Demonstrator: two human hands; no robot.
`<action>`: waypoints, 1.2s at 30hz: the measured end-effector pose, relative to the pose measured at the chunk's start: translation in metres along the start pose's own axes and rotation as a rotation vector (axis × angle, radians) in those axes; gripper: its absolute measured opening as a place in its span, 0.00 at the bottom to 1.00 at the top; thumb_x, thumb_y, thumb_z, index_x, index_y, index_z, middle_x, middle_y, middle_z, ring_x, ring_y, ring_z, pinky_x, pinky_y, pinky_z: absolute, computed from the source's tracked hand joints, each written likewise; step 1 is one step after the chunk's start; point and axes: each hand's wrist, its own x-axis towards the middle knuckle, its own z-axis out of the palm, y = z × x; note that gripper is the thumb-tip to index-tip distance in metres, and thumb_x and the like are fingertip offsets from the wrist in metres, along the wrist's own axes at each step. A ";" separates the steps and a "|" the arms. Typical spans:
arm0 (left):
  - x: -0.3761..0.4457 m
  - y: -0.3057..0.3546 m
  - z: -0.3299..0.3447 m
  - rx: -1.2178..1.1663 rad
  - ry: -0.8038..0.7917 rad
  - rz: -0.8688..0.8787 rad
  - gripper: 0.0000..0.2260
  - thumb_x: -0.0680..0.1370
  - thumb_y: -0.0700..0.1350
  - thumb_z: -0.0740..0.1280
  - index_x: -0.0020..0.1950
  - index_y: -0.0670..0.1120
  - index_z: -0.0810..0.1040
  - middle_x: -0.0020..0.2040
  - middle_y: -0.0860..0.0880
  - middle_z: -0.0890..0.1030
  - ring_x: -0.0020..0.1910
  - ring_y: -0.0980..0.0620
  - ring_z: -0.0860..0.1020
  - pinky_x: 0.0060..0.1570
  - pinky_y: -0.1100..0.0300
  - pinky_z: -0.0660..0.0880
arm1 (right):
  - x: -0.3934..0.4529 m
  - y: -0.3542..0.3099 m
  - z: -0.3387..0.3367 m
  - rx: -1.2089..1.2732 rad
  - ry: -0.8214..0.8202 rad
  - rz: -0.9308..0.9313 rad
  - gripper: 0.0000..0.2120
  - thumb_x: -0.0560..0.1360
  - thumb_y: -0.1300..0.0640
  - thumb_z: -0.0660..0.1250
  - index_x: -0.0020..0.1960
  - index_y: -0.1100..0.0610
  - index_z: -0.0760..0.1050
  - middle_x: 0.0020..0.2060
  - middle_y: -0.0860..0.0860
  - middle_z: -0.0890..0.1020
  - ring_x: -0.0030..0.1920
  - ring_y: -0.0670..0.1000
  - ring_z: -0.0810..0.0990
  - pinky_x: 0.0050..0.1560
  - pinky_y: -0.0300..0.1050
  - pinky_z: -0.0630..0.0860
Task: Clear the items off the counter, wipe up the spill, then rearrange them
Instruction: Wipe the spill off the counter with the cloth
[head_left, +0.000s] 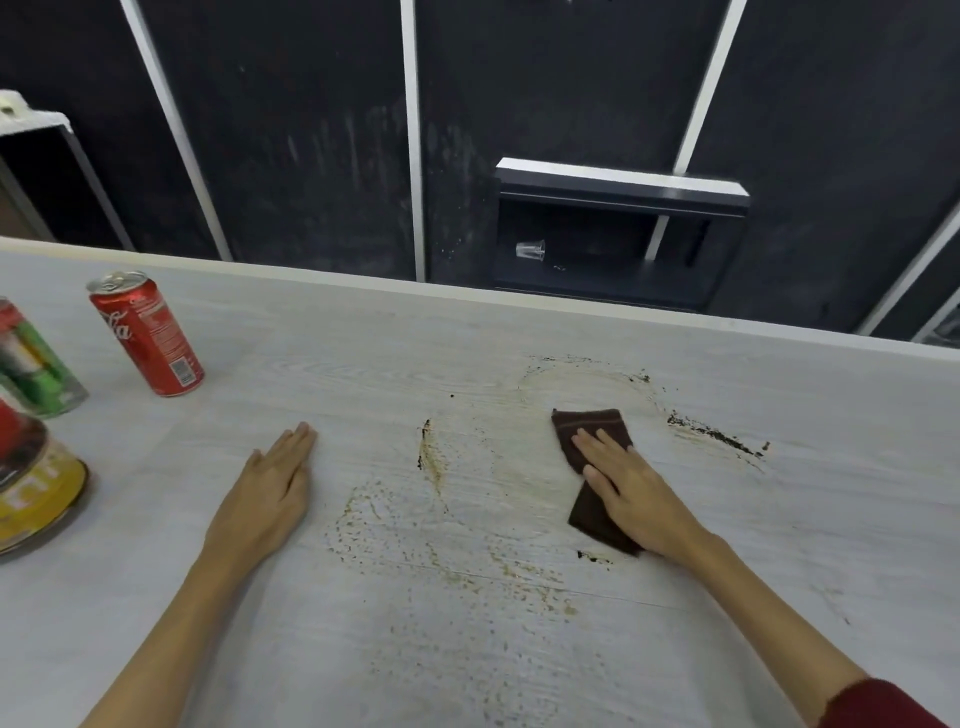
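A brown smeared spill (447, 499) with dark specks spreads over the middle of the pale wood-grain counter (519, 649). My right hand (628, 488) presses flat on a folded dark brown cloth (589, 423) at the spill's right side. My left hand (270, 493) lies flat on the counter left of the spill, fingers together, holding nothing. At the far left stand a red cola can (148, 332), a green and red can (31, 358) and a yellow-based tin (31, 493).
The counter's far edge (467, 291) runs across the view. Beyond it are dark wall panels with white strips and a dark shelf unit (618, 234) holding a clear plastic cup (531, 250). More dark crumbs (717, 434) lie right of the cloth.
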 end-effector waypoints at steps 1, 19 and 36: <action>0.000 0.000 0.000 0.006 -0.003 -0.001 0.21 0.80 0.40 0.51 0.74 0.45 0.56 0.76 0.50 0.56 0.69 0.63 0.51 0.73 0.56 0.45 | 0.005 0.005 -0.004 0.002 0.008 0.053 0.23 0.81 0.51 0.49 0.75 0.52 0.54 0.75 0.44 0.56 0.76 0.44 0.48 0.74 0.42 0.44; 0.002 -0.004 0.002 0.012 -0.042 0.060 0.21 0.80 0.39 0.53 0.74 0.45 0.59 0.75 0.49 0.58 0.74 0.53 0.55 0.74 0.52 0.48 | -0.054 0.031 -0.006 -0.022 0.293 0.502 0.23 0.82 0.55 0.47 0.75 0.60 0.53 0.76 0.54 0.56 0.76 0.54 0.49 0.74 0.52 0.47; 0.006 -0.004 0.003 -0.014 -0.013 0.067 0.21 0.80 0.38 0.54 0.73 0.46 0.60 0.74 0.51 0.60 0.70 0.60 0.55 0.73 0.54 0.49 | 0.068 0.019 -0.022 0.051 0.040 0.257 0.24 0.82 0.52 0.50 0.75 0.57 0.54 0.76 0.51 0.53 0.77 0.53 0.48 0.75 0.52 0.45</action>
